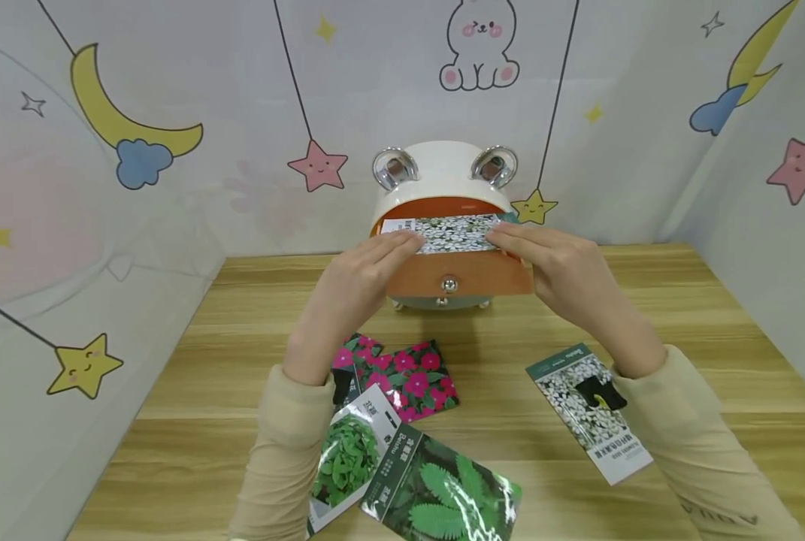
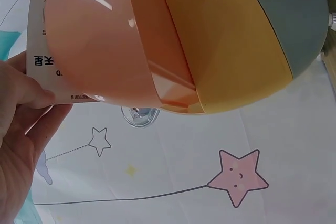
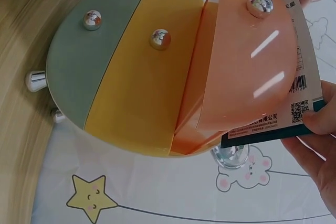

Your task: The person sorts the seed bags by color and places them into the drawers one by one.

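A small rounded cabinet (image 1: 443, 169) with shiny round ears has its orange top drawer (image 1: 486, 274) pulled out. Level over that drawer lies a seed packet (image 1: 458, 234) printed with white flowers. My left hand (image 1: 358, 276) pinches the packet's white end, thumb against it in the left wrist view. At the other end, my right hand (image 1: 564, 267) pinches the dark green strip, its thumb beside the QR code on the packet's back (image 3: 302, 95) in the right wrist view. The yellow drawer (image 3: 144, 72) and the grey-green drawer (image 3: 105, 45) below are closed.
On the wooden table (image 1: 497, 443) lie more seed packets: pink flowers (image 1: 416, 379), a green leafy plant (image 1: 348, 458) and fern-like leaves (image 1: 452, 492) overlap at left. Another white-flower packet (image 1: 581, 406) is by the right forearm. A printed cloth (image 1: 240, 113) hangs behind the cabinet.
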Demonstrator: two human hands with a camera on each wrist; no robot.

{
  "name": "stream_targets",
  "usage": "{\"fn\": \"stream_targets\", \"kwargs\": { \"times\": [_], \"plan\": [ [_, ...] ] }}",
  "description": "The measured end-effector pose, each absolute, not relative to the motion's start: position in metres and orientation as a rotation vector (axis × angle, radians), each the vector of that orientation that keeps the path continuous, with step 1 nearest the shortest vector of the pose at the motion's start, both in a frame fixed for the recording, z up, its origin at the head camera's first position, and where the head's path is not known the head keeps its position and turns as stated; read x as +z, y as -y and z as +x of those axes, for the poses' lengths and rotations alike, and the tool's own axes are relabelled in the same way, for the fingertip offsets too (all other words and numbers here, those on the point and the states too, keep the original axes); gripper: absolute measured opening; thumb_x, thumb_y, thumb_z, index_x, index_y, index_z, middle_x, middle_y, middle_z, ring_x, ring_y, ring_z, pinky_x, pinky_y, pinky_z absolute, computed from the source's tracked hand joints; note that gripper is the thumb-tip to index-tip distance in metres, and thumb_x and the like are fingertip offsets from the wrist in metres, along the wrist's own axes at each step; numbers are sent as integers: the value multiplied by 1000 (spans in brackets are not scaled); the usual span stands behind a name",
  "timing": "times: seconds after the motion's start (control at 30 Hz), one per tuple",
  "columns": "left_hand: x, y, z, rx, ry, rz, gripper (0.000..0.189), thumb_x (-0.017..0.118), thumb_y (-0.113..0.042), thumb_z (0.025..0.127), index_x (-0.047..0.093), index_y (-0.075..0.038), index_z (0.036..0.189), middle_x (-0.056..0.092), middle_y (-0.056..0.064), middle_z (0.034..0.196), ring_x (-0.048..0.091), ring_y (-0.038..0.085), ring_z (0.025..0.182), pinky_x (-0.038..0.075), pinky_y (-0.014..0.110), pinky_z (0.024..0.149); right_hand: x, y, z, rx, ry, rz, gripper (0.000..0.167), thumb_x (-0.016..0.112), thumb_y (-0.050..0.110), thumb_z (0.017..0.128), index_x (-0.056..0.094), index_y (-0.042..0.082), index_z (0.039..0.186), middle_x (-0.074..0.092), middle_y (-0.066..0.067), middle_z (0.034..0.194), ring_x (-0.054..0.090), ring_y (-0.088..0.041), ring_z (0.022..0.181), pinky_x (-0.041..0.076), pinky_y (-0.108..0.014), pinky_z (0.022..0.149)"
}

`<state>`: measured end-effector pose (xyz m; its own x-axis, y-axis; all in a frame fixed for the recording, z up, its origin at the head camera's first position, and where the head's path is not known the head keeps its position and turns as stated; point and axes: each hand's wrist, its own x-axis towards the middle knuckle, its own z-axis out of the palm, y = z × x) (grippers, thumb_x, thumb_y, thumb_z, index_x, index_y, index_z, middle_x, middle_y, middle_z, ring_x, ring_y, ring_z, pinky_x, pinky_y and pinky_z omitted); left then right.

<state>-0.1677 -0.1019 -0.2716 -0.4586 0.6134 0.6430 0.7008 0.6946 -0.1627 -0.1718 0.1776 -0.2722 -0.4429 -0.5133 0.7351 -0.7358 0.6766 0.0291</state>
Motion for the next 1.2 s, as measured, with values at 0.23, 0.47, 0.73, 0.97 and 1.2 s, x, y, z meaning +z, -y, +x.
{"fn": "stream_targets", "kwargs": {
  "times": [0.23,0.47,0.73,0.97,1.2],
  "plan": [
    [-272,106,-170,-201,2238,-979,51,65,13,81,62,-7,128,66,9,125,63,23,117,51,34,100,-271,-173,-173,399,2173,956,51,50,-23,80,70,8,115,72,-11,113,68,-30,102,57,-44,78],
    [-272,109,-172,-262,2252,-959,51,66,13,81,62,-9,127,66,8,126,63,24,117,51,35,99,-269,-170,-174,397,2206,950,55,49,-24,78,70,9,116,72,-10,112,69,-30,102,57,-44,77],
    [-274,108,-178,-319,2298,-958,52,70,7,80,62,-9,128,66,8,127,62,23,119,50,36,101,-269,-171,-179,437,2252,949,56,51,-25,77,70,10,116,72,-11,112,69,-31,101,57,-46,77],
    [-282,111,-189,-465,2325,-962,50,69,7,81,63,-10,127,67,7,125,63,24,117,52,37,99,-277,-176,-190,469,2308,937,54,56,-22,78,69,11,118,72,-13,109,69,-33,100,57,-47,75],
    [-293,117,-203,-786,2292,-979,36,58,6,90,68,-10,120,71,9,116,67,25,108,55,37,94,-283,-181,-198,506,2347,952,59,52,-23,78,67,13,121,72,-14,108,68,-32,98,56,-47,76]
  ]
}}
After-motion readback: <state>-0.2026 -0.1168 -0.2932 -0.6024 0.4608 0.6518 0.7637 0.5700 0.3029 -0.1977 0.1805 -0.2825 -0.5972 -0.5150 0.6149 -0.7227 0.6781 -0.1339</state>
